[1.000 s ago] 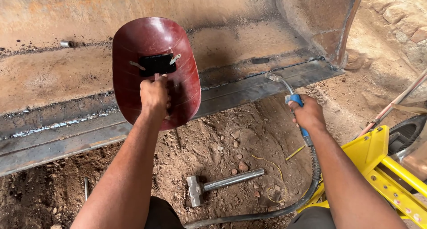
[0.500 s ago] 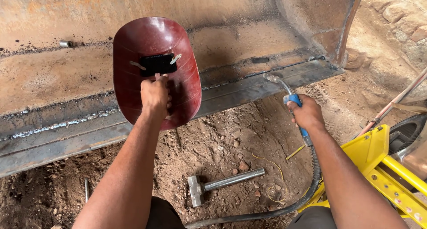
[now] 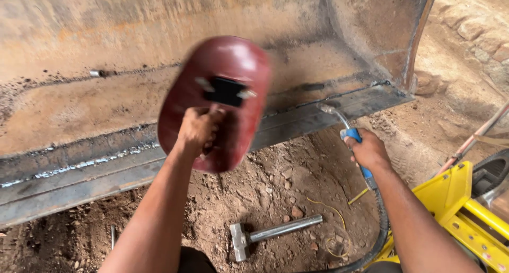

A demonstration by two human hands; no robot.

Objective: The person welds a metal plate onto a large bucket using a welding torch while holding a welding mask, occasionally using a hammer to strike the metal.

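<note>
Nearest the camera, a steel sledgehammer (image 3: 273, 233) lay flat on the loose brown dirt floor (image 3: 297, 188), head toward the left, untouched and well apart from both hands, with a thin yellow wire (image 3: 328, 220) curling just beside its handle end. A yellow machine frame (image 3: 466, 209) crowded the lower right corner, and a black hose (image 3: 379, 236) curved along its edge up to the right forearm. The right hand (image 3: 368, 151) was closed around the blue handle of a welding torch (image 3: 347, 130), whose bent metal neck reached up to the flat steel edge plate (image 3: 318, 119) and ended at or just over it. The left hand (image 3: 199, 130) was clenched on the handle of a dark red handheld welding shield (image 3: 228, 66), held upright and blurred, its small dark window above the knuckles; it stood between the camera and the plate, covering part of the seam. Between the two arms a patch of dirt stayed open. Beyond the plate rose the rusty curved wall of a large steel bucket (image 3: 132, 34), its side wall (image 3: 382, 34) closing the right end, a rough bright weld bead (image 3: 79, 164) running along the left stretch.
</note>
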